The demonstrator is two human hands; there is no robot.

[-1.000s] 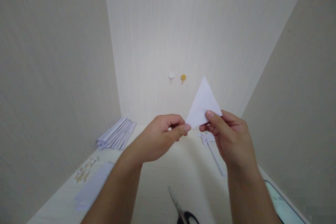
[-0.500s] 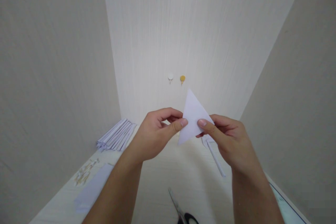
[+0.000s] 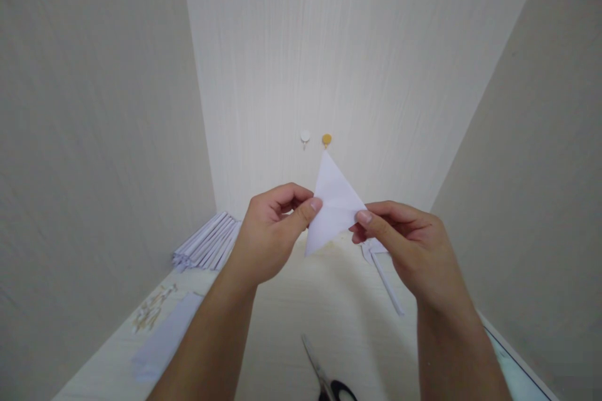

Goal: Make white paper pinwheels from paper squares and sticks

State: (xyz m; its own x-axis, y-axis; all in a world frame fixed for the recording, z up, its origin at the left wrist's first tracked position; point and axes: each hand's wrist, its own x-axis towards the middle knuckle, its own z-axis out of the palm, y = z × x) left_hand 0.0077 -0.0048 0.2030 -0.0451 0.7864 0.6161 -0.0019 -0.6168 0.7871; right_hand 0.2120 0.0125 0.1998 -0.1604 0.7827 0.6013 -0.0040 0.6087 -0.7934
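Note:
A white piece of paper (image 3: 333, 197), folded into a triangle, is held up above the table between both hands, one corner pointing up. My left hand (image 3: 277, 232) pinches its left edge, thumb in front and fingers behind. At the right corner, my right hand (image 3: 399, 238) grips it the same way. Partly hidden behind my right hand, a white paper piece with a rolled paper stick (image 3: 388, 285) lies on the table. Below the hands rests a pair of scissors (image 3: 322, 373) with black handles, cut off by the lower frame edge.
Several rolled white paper sticks (image 3: 207, 243) are piled at the left wall. In front of them lie small white-and-tan pieces (image 3: 154, 308) and flat white paper (image 3: 167, 338). A white hook (image 3: 305, 136) and a yellow hook (image 3: 327, 138) are on the back wall.
The paper triangle has shifted left and slightly up with my left hand. My right thumb has slid from the paper's middle toward its right corner.

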